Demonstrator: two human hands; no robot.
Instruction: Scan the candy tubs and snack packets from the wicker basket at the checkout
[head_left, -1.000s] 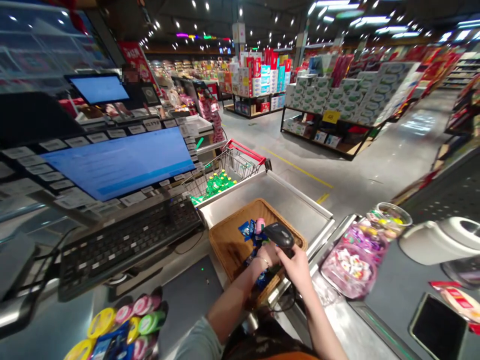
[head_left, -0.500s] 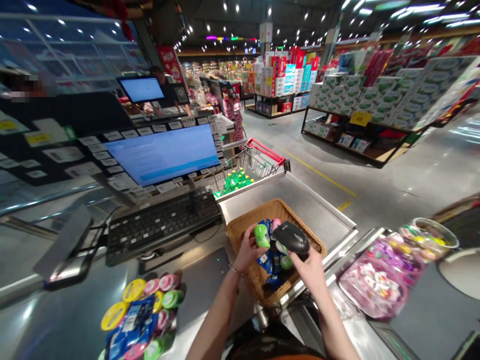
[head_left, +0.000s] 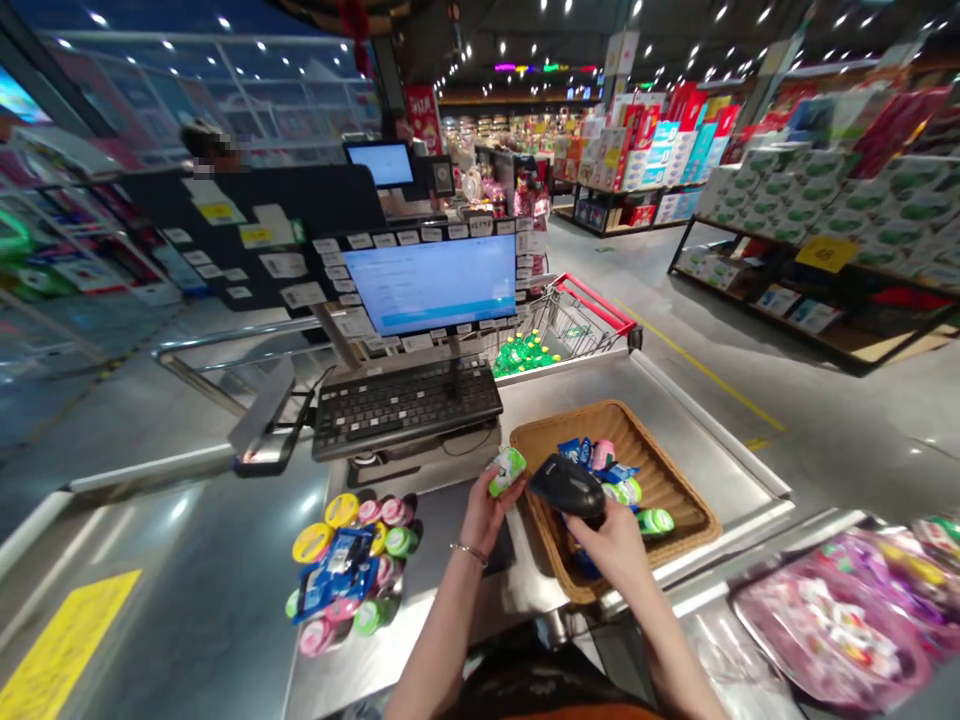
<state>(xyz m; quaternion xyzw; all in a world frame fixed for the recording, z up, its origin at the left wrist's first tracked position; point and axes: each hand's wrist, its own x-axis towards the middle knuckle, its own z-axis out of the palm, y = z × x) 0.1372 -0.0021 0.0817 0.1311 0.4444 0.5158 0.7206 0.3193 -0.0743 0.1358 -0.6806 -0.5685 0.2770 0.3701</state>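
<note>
Green-and-white canister [head_left: 507, 471] gripped in left hand [head_left: 486, 518], glossy black scanner [head_left: 566, 485] clenched in right hand [head_left: 613, 545].

Ceiling spotlights [head_left: 225, 22] glare off the steel counter [head_left: 176, 510]; fisheye warping bends the edges.

A black handheld barcode scanner [head_left: 566, 487], gripped nearly level; a small green-and-white tub [head_left: 508, 472], tilted, just beside its nose.
</note>
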